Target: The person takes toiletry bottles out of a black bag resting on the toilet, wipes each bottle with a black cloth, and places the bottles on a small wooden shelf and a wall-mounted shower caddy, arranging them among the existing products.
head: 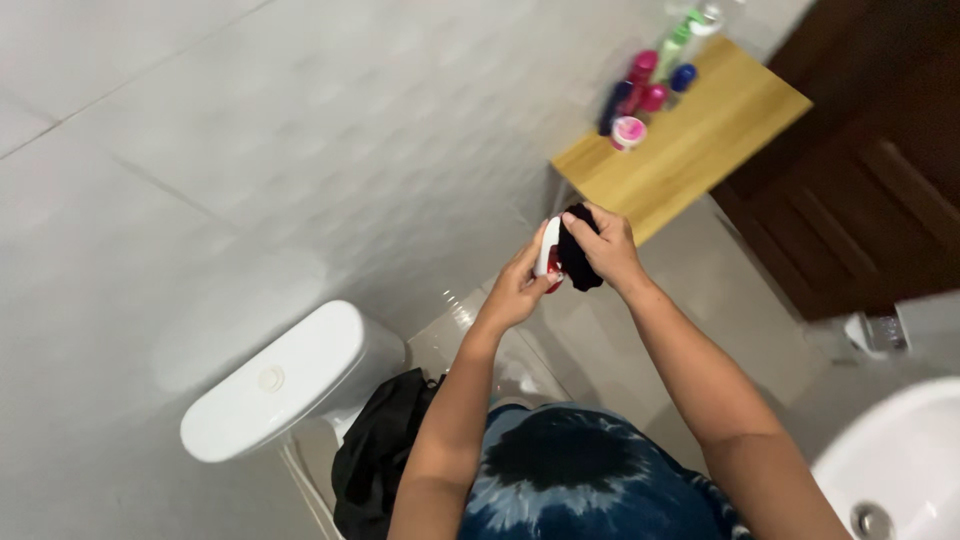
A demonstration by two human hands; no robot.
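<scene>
Black cloth point(577, 262), white-and-red bottle point(548, 250), yellow wooden shelf point(700, 140).

Your single head camera looks steeply down from above your raised forearms, close in, facing the grey tiled wall point(300, 130) and white ceramic toilet tank point(275, 380).

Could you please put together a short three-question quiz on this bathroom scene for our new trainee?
1. True or false: the left hand holds a small white and red object.
2. What does the right hand press against that object? A) a black cloth B) a yellow sponge C) a paper towel
3. Where do the coloured bottles stand?

Key:
1. True.
2. A, the black cloth.
3. On the wooden shelf by the tiled wall, above and to the right of the white toilet tank.
</scene>
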